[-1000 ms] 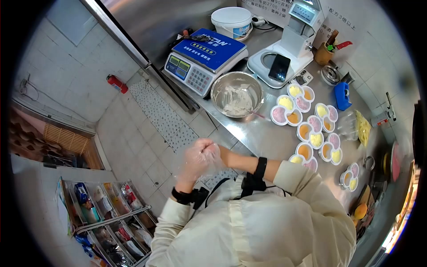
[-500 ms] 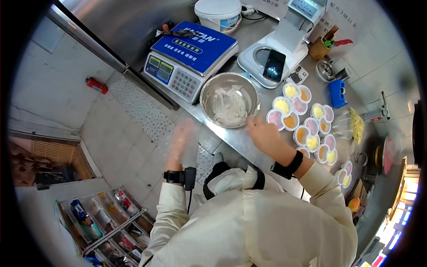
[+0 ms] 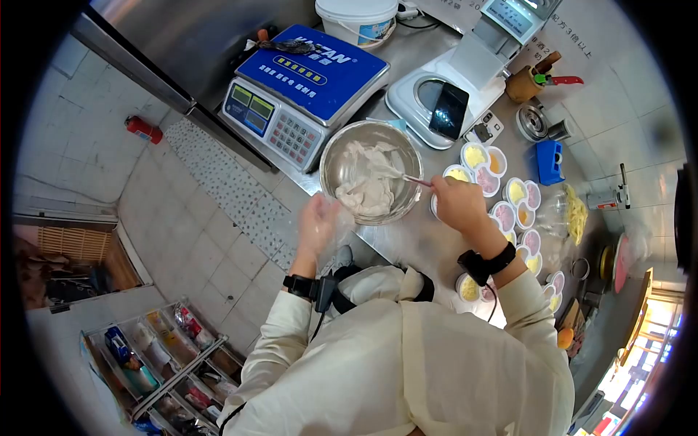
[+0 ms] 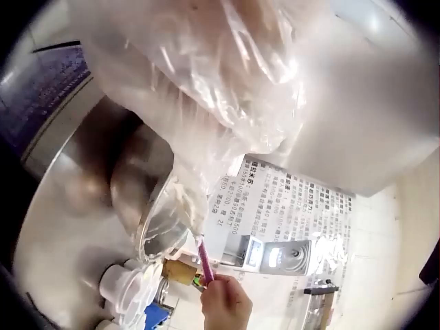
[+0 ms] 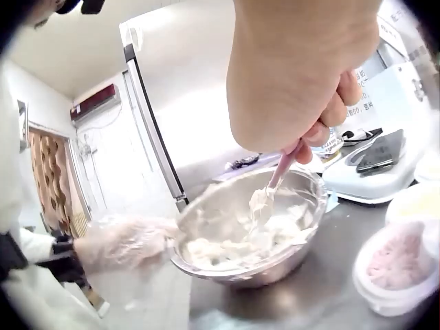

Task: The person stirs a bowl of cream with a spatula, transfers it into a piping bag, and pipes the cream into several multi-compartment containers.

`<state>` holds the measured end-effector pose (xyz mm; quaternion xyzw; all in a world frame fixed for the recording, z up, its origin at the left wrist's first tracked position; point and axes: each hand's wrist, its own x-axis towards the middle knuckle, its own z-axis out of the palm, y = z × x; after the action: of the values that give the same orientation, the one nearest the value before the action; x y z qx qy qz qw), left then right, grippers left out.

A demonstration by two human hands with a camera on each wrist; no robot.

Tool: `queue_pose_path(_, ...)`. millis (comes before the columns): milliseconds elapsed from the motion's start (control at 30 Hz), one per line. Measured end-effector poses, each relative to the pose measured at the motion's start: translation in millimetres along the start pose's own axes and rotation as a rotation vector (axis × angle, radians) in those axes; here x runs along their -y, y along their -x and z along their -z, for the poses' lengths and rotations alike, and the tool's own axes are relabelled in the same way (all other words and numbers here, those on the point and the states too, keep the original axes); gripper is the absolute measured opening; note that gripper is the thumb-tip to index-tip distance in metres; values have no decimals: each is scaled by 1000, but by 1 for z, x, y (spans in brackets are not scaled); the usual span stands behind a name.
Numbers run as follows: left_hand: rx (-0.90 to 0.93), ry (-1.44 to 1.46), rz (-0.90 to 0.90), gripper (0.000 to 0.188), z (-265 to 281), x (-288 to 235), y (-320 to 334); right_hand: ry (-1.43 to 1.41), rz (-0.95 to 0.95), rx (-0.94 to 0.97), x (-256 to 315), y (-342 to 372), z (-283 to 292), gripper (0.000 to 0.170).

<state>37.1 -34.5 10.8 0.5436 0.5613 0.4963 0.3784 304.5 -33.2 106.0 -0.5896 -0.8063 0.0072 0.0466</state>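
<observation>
A steel mixing bowl (image 3: pixel 329 156) with sticky white dough-like paste (image 3: pixel 367 182) stands at the counter's front edge. My bare right hand (image 3: pixel 462 203) grips a slim pink-handled utensil (image 3: pixel 418 181) over the bowl's right side. Its lower end is coated in paste, which hides its shape, and dips into the bowl in the right wrist view. My left hand (image 3: pixel 318 221) wears a loose clear plastic glove (image 4: pixel 199 75). Its fingers point toward the bowl, fingertips right at the left rim in the right wrist view, and they hold nothing visible.
A blue-topped digital scale (image 3: pixel 313 69) stands behind the bowl, with a white machine (image 3: pixel 454 80) bearing a phone (image 3: pixel 449 110) to its right. Several lidless cups (image 3: pixel 476 155) of coloured fillings cover the counter at right. A white bucket (image 3: pixel 356 18) sits at the back.
My hands were together before my body, then parted. The right hand moved to the bowl and lifted the pink-handled utensil upward; the gloved left hand swung left, then came back to the bowl's near-left rim.
</observation>
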Motion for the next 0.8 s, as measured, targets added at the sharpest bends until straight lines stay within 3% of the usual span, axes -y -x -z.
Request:
queue_pose_path(133, 100, -89, -16, 18, 5, 1, 19, 24, -1, 106, -11, 15, -36, 11)
queue_pose_path(233, 116, -101, -28, 18, 7, -1, 24, -110, -24, 208, 3, 27, -62, 12)
queue_pose_path(300, 105, -117, 52, 18, 10, -10, 21, -387, -118, 163, 24, 29, -68, 12)
queue_pose_path(433, 52, 22, 27, 19, 10, 15, 19, -622, -275, 177, 47, 21, -71, 17)
queue_pose_path(500, 33, -29, 60, 19, 12, 20, 19, -923, -354, 196, 45, 18, -77, 21)
queue_pose_path(700, 68, 66, 176, 19, 16, 30, 15, -1097, -398, 269, 35, 18, -93, 21)
queue_pose_path(800, 88, 116, 148, 21, 17, 31, 13, -982, -323, 179, 35, 16, -80, 22)
